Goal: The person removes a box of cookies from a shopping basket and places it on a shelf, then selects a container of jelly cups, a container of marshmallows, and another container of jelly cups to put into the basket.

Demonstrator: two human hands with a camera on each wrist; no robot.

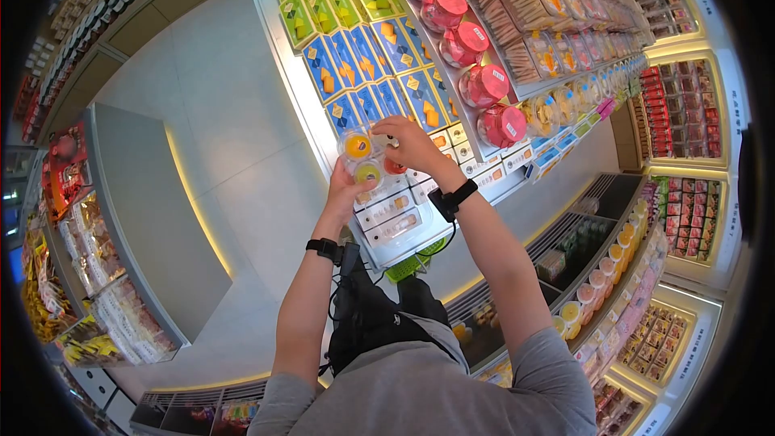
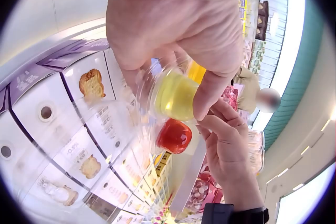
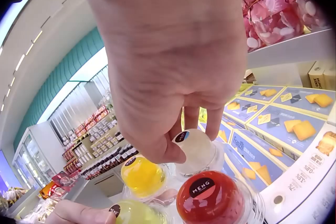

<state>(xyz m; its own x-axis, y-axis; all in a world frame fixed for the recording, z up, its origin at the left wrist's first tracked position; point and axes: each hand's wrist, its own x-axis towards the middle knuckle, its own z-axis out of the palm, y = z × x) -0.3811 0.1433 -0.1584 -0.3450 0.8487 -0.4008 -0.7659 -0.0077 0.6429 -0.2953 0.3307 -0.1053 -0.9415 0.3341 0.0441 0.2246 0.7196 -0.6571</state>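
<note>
Several jelly cups sit together in a clear plastic pack over the display of boxes. My left hand (image 1: 349,190) grips the pack at the pale yellow jelly cup (image 2: 177,96), thumb on that cup and fingers round the far side. My right hand (image 1: 416,149) pinches the whitish jelly cup (image 3: 197,150) from above, between thumb and fingers. Beside it are the orange-yellow jelly cup (image 3: 143,175) and the red jelly cup (image 3: 210,198), both with dark round labels. In the left wrist view, clear plastic spreads out over the white boxes.
White biscuit boxes (image 1: 379,211) lie below my hands, with blue boxes (image 1: 343,64) and green boxes (image 1: 327,4) beyond. Red-topped jars (image 1: 483,85) line a raised shelf on the right. A green basket (image 1: 416,262) is near my legs. Another person (image 2: 249,90) stands in the background.
</note>
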